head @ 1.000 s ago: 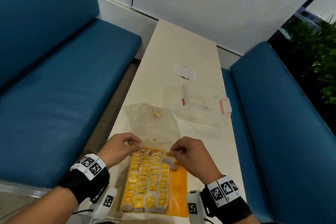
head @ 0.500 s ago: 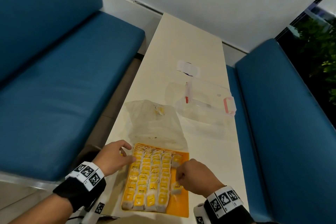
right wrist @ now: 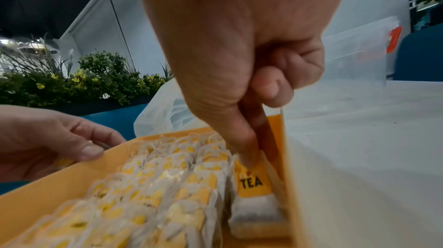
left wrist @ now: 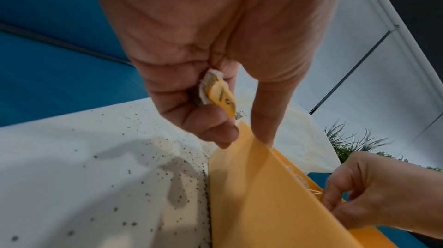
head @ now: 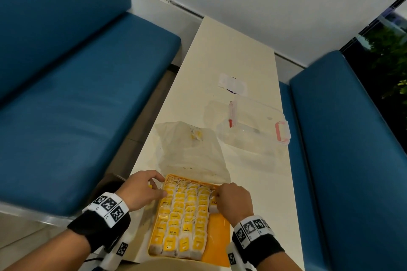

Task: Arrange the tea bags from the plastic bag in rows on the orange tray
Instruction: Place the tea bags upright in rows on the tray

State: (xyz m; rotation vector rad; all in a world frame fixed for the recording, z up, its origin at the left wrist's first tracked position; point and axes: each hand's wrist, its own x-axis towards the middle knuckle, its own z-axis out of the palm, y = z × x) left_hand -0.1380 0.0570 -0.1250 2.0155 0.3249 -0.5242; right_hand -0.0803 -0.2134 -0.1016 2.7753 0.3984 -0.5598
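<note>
The orange tray (head: 218,240) lies at the table's near end, with several rows of yellow-tagged tea bags (head: 182,215) filling its left part. My left hand (head: 154,185) is at the tray's far left corner. Its curled fingers hold one tea bag (left wrist: 218,92) in the palm, and its forefinger touches the rim (left wrist: 251,185). My right hand (head: 220,196) is at the far right of the rows. With curled fingers it holds a tea bag marked TEA (right wrist: 254,183) down by its tag beside the tray's right wall. The clear plastic bag (head: 189,149) lies flat just beyond the tray, with a little yellow inside.
A clear plastic box (head: 255,130) with pink latches stands beyond the bag to the right, and a white paper scrap (head: 233,83) lies farther back. Blue benches (head: 77,105) flank the narrow table (head: 253,182). Dark tea specks (left wrist: 120,138) dot the tabletop left of the tray.
My right hand has moved from the tray's near right part up to the far right end of the rows, and the tea bag lies there under it. My left hand stays at the far left corner.
</note>
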